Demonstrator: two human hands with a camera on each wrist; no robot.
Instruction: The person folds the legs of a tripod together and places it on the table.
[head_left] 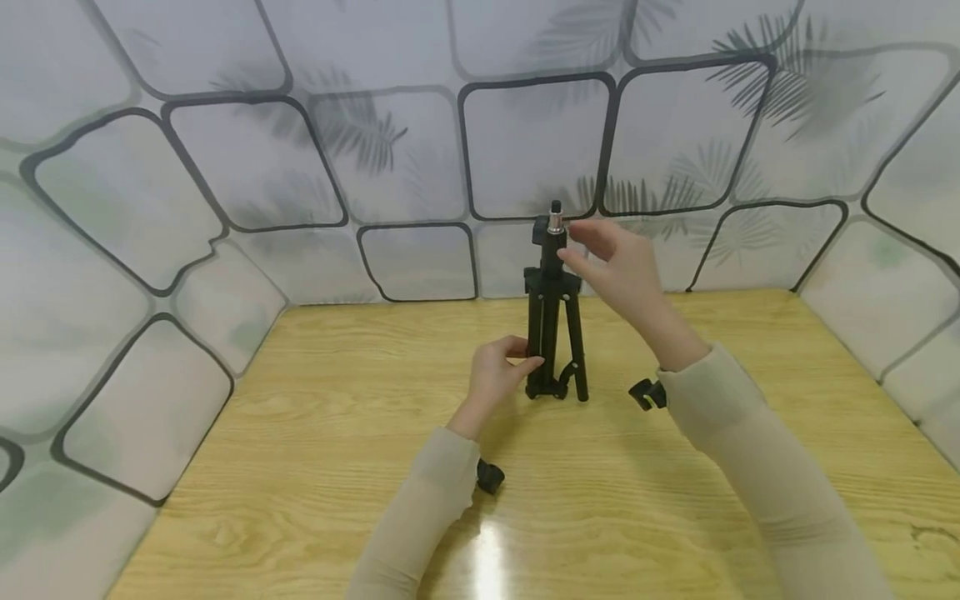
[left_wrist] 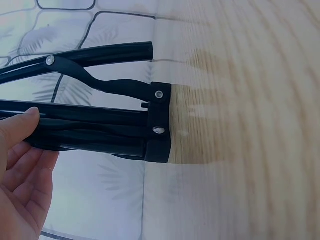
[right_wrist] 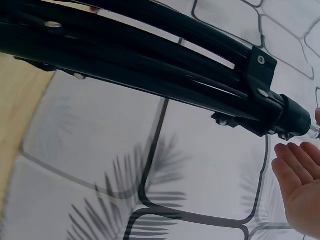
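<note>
Pale beige fabric sleeves (head_left: pixel 783 492) lie closest to my head view, reaching toward a slim black tripod stand (head_left: pixel 550 325) with a silvery tip (head_left: pixel 556 222), upright on the yellow wood-grain desk (head_left: pixel 315 467) near its back edge. I judge it light and stiff, hard to damage, slightly slippery on its smooth surface, and tippy on so narrow a base. I'd take hold low on the bundled legs (left_wrist: pixel 100 115) and at the black collar (right_wrist: pixel 297 117) beneath the tip, minding the hinged strut (left_wrist: pixel 112 86). Of the hands, the left hand (head_left: pixel 493 372) pinches the legs; the right hand (head_left: pixel 626 271) is loosely spread beside the collar, contact unclear. My right wrist view cuts off most of that hand, and the sleeves partly hide black fittings (head_left: pixel 648 394) I can't identify.
</note>
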